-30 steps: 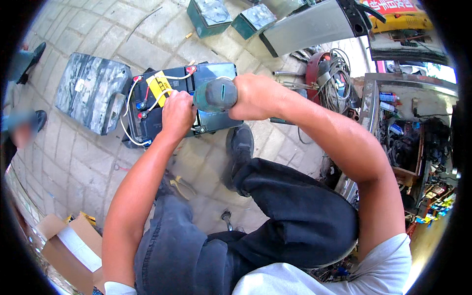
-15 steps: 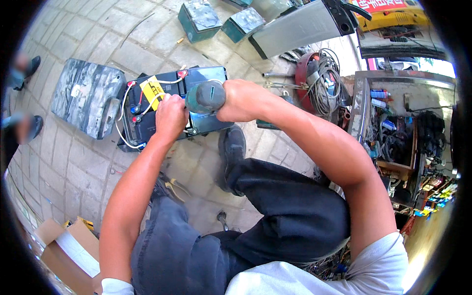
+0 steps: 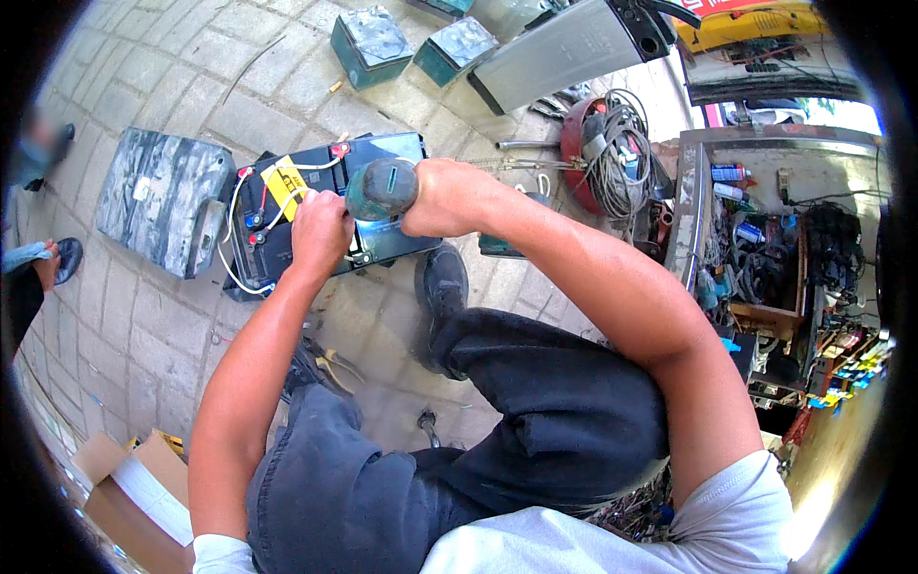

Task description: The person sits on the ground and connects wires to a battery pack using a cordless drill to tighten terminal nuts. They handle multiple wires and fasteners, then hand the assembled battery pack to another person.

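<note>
My right hand (image 3: 448, 196) is wrapped round a dark green power drill (image 3: 381, 189), seen from its rear end, over a row of black batteries (image 3: 394, 245). Close by the drill's left side, my left hand (image 3: 320, 231) is closed with its fingers pinched low over the batteries; what they hold is hidden. A white cable (image 3: 229, 215) loops along the left of the batteries, and another white lead runs toward my left fingers. Red and blue terminal caps show there. A yellow label (image 3: 282, 187) lies on top of one battery.
Left of the batteries lies a scuffed grey cover (image 3: 163, 196). Two green-sided batteries (image 3: 371, 48) and a long grey case (image 3: 564, 57) stand beyond. Coiled cable (image 3: 626, 158) is at right. Pliers (image 3: 339, 368) lie near my leg; an open carton (image 3: 143, 497) sits lower left. Bystanders' feet (image 3: 67, 258) show at left.
The whole scene has shifted slightly left in the view. Both hands and the drill keep about the same place over the batteries. More of a bystander shows at the left edge.
</note>
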Available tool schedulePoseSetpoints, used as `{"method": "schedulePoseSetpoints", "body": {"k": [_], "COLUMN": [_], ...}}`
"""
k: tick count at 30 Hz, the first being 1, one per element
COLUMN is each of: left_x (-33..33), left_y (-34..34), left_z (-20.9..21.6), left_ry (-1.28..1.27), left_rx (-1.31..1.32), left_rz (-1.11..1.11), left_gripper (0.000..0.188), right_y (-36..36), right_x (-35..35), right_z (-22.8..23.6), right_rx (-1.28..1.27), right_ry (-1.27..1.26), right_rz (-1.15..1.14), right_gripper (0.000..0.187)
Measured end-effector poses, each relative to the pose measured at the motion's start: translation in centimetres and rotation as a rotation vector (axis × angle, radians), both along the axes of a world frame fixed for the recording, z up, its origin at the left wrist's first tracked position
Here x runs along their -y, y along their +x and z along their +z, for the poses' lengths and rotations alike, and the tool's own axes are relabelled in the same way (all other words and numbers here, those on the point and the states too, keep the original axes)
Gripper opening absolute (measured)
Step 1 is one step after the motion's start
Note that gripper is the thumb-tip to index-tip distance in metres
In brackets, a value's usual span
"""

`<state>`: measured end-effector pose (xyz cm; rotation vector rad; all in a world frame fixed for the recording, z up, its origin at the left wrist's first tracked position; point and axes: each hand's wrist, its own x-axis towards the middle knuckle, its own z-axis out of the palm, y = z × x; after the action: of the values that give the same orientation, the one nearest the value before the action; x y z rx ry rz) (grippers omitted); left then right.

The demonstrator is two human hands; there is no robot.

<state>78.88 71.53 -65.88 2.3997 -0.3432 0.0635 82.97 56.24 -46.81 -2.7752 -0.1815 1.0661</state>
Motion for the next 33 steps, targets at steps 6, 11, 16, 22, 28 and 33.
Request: {"method": "schedulePoseSetpoints", "body": {"k": [6, 11, 16, 22, 28, 33], "left_x": [-0.7, -1.3, -1.4, 0.5, 0.7, 1.5], "left_y": [-0.5, -2.1, -1.4, -0.2, -0.2, -0.6], "left_z": [0.0, -0.9, 0.3, 0.0, -0.2, 0.7], "left_ry": [-0.133, -0.227, -0.193, -0.072, 0.033, 0.038], "left_rx": [0.019, 0.003, 0.014, 0.088, 0.111, 0.114], "left_rz": [0.005, 0.049, -0.017, -0.075, -0.096, -0.064], "left_gripper": [0.018, 0.037, 0.018, 0.013, 0.014, 0.014], "right_y": [-0.1, 0.1, -0.4, -6.8, -14.7, -17.7], "right_x": [0.8, 2.1, 5.3, 16.9, 22.1, 23.5], "right_z": [-0.7, 1.5, 7.0, 0.4, -7.4, -12.6], "right_rx": [-0.001, -0.010, -0.069, 0.140, 0.056, 0.014], "right_ry": [0.061, 0.024, 0.335, 0.217, 0.257, 0.428], "right_rz": [0.055, 0.051, -0.280, -0.213, -0.803, -1.138], "right_gripper": [0.032, 0.034, 0.043, 0.033, 0.024, 0.013]}}
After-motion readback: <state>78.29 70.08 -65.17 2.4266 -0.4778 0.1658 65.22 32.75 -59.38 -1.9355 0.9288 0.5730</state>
